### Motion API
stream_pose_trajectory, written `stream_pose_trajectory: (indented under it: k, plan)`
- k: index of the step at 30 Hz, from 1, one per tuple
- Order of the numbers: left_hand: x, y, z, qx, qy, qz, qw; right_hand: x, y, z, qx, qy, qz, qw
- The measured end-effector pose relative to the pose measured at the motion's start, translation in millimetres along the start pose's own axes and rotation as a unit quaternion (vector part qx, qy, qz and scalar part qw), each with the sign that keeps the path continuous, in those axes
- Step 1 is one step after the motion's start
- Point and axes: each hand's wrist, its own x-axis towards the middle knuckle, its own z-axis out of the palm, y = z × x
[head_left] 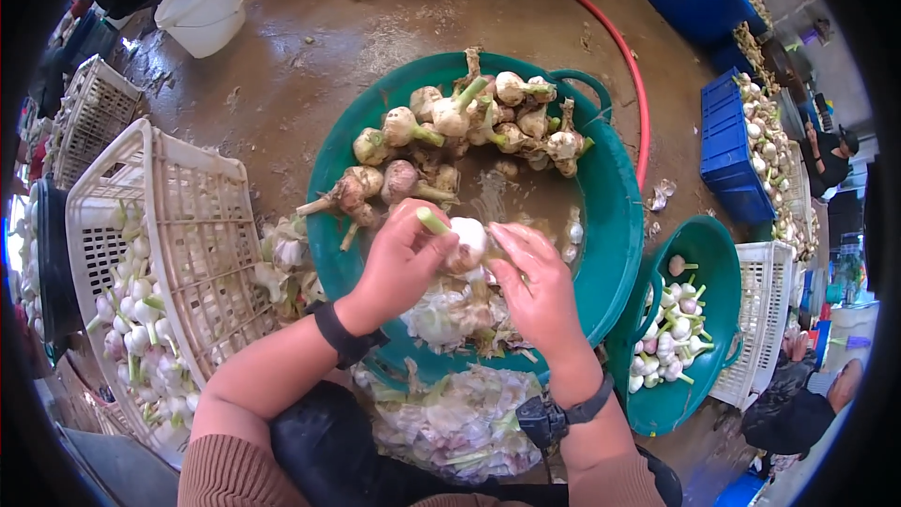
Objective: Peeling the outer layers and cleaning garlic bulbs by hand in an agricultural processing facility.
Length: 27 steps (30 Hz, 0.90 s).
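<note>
In my left hand [410,249] is a garlic bulb [466,246], its cut green stem pointing up and left between my thumb and fingers. My right hand [535,272] comes in from the other side, with thumb and fingertips closed against the bulb's right edge. Both hands are over a large green tub [615,253]. Soil-stained garlic bulbs [455,117] with stems are heaped along its far side. Loose garlic skins [450,314] lie in its near part, below my hands. A few small white cloves sit by its right wall.
A white plastic crate [202,225] of cleaned garlic stands at left. On the right are a smaller green tub [694,404] with white bulbs and a blue crate [737,155]. Peelings [460,422] pile before me. A red hose [619,38] crosses the wet floor near a white bucket [202,14]. Other people are at right.
</note>
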Motion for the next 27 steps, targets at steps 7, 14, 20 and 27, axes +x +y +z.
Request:
stream_pose_trajectory:
  k: [7,14,20,27]
  plan:
    - [2,12,-2,0.121,-0.037,0.067,0.990,11,9,9,-0.006,-0.022,-0.110,0.994]
    - [12,19,2,-0.194,0.056,-0.246,0.948,-30,32,4,-0.196,-0.234,-0.068,0.950]
    - [3,13,3,0.106,-0.080,0.051,0.990,3,-5,3,0.176,-0.012,0.114,0.978]
    - [9,16,4,-0.185,0.065,-0.370,0.908,-21,23,6,-0.059,-0.157,-0.081,0.982]
